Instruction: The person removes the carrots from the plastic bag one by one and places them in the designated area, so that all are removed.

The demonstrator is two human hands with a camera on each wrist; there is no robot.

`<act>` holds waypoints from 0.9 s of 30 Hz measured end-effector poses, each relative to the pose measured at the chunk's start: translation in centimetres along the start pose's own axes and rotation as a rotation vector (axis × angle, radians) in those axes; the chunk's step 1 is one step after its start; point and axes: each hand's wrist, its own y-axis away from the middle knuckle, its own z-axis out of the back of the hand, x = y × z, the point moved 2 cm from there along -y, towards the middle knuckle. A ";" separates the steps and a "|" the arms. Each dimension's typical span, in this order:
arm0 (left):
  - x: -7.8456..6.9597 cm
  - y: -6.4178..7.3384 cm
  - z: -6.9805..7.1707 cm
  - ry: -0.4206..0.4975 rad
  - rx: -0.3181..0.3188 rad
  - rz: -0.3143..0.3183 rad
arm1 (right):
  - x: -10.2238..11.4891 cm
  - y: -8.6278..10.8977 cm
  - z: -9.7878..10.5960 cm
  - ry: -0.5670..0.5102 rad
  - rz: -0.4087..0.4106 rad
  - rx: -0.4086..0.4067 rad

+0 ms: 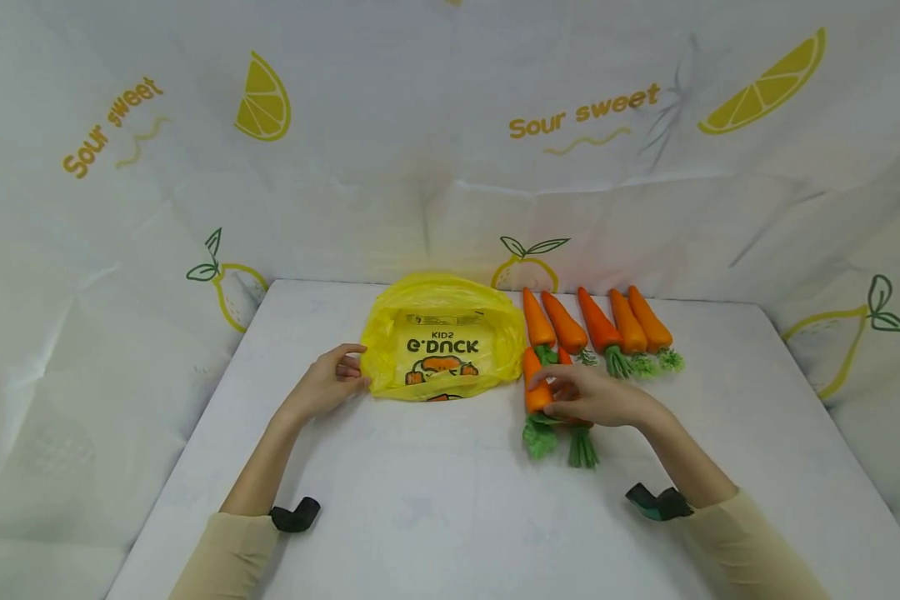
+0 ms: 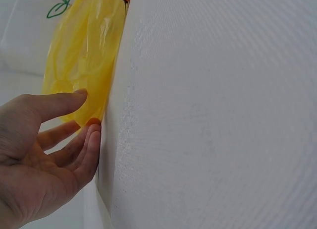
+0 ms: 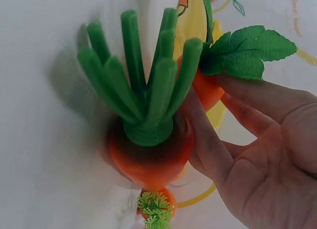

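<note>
A yellow plastic bag (image 1: 441, 337) with a duck print lies on the table, its mouth spread wide. At its left edge is my left hand (image 1: 330, 382), thumb and fingers apart; in the left wrist view the fingertips touch the bag film (image 2: 81, 50). My right hand (image 1: 596, 396) holds an orange toy carrot (image 1: 537, 382) with a flat green leaf (image 3: 247, 50), thumb on one side and fingers on the other. Close beside it lies a carrot with thick green stalks (image 3: 148, 85), partly covered by the hand in the head view.
Several more toy carrots (image 1: 598, 321) lie in a row behind the right hand, tips toward the back. A white cloth (image 1: 390, 208) with lemon prints hangs at the rear edge of the white table (image 1: 420, 517). A dark wrist mount (image 1: 295, 515) sits on each forearm.
</note>
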 end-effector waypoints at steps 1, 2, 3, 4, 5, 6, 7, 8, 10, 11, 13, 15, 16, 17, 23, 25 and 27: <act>0.0 0.0 0.0 0.000 -0.001 0.001 | 0.0 -0.1 -0.1 -0.001 -0.005 0.001; 0.1 0.0 0.0 -0.001 0.001 0.000 | 0.0 -0.2 -0.1 -0.002 -0.009 0.003; 0.1 0.0 0.0 -0.001 0.002 0.003 | 0.0 -0.3 -0.1 -0.005 -0.015 0.004; 0.2 0.0 0.0 0.000 0.003 0.004 | 0.0 -0.3 -0.2 -0.003 -0.018 0.003; 0.2 0.0 0.0 0.001 0.004 0.007 | 0.0 -0.3 -0.2 -0.003 -0.026 0.003; 0.3 0.1 0.1 0.003 0.007 0.010 | -0.1 -0.3 -0.1 -0.003 -0.033 0.004; 0.3 0.1 0.0 0.004 0.008 0.012 | -0.1 -0.3 -0.1 -0.003 -0.037 0.004; 0.3 0.1 0.1 0.002 0.010 0.016 | -0.1 -0.3 -0.1 -0.002 -0.037 0.006; 0.4 0.1 0.1 0.001 0.012 0.025 | -0.1 -0.2 0.0 -0.002 -0.039 0.007; 0.4 0.1 0.1 0.000 0.013 0.028 | -0.1 -0.2 0.0 0.001 -0.038 0.005; 0.4 0.0 0.0 -0.001 0.015 0.033 | -0.1 -0.1 0.1 0.005 -0.034 0.001; 0.5 -0.1 0.0 0.003 0.018 0.033 | -0.1 0.1 0.3 0.016 -0.033 -0.014; 0.5 -0.1 0.0 0.006 0.020 0.030 | 0.0 0.2 0.4 0.019 -0.034 -0.024; 0.5 -0.1 0.0 0.007 0.022 0.027 | 0.0 0.3 0.4 0.024 -0.031 -0.034; 0.3 0.2 0.2 0.009 0.016 0.020 | 0.2 1.3 1.2 0.031 -0.023 -0.106; 0.3 0.3 0.3 0.012 0.010 0.019 | 0.2 1.7 1.6 0.017 -0.020 -0.129; 0.3 0.4 0.5 0.012 0.004 0.016 | 0.0 2.0 2.1 -0.016 -0.019 -0.150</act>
